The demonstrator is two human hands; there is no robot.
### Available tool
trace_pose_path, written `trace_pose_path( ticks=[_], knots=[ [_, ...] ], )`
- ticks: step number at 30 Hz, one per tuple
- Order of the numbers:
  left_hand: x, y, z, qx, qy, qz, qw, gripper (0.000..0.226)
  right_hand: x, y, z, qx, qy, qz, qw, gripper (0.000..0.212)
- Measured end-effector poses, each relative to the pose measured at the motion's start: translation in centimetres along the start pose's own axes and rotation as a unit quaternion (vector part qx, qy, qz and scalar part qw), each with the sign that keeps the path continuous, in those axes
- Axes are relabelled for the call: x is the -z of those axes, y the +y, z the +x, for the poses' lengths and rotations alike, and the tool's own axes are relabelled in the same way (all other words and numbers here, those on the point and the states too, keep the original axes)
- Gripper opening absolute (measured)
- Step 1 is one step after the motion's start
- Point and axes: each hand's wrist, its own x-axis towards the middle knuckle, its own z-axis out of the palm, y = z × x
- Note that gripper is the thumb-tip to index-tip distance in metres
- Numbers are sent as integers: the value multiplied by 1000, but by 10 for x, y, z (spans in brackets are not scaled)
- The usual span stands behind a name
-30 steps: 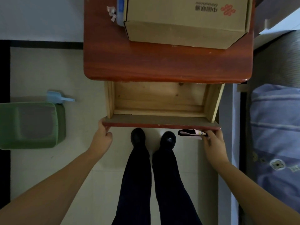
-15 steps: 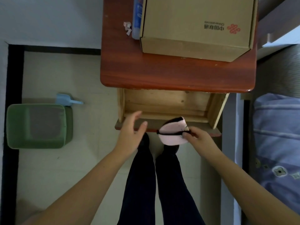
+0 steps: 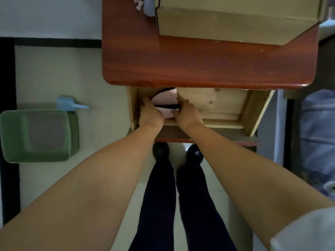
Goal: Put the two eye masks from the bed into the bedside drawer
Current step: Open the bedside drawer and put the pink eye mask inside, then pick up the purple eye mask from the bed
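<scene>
Now pink eye mask (image 3: 164, 100) lies between both hands.

The far end of the pink eye mask (image 3: 164, 100) disappears under the nightstand top (image 3: 199, 69), and both hands (image 3: 151, 115) (image 3: 187, 115) cover its near edge. Whether one mask or two lie there cannot be told. The cardboard box (image 3: 235, 20) (upper right) is cut off by the frame's top edge.

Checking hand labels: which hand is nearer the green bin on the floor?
Left. The left hand is in the drawer's bin-side corner; the right hand lies farther from the green bin.
</scene>
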Motion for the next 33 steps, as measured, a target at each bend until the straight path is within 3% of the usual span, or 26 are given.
trace_pose_path(
  ticks=[4,8,12,17,21,29,33],
  knots=[
    [32,8,-41,-50,-42,16,998,65,55,20,-48,5,-2,-28,1000,36],
    [73,61,-122,-236,-82,94,964,57,142,46,-119,11,91,-82,992,38],
    [99,161,-199,-426,-31,165,889,54,237,74,-177,6,265,-139,954,46],
    [96,291,-288,-623,36,220,749,49,351,133,-232,-48,361,-155,918,50],
    [51,367,-352,-668,42,273,691,52,421,209,-272,-95,418,-130,894,50],
    [-115,484,-469,-681,-52,255,685,55,499,420,-328,-228,405,-82,882,52],
    [-201,518,-495,-699,-92,277,654,53,510,494,-318,-292,371,-42,881,54]
  ],
)
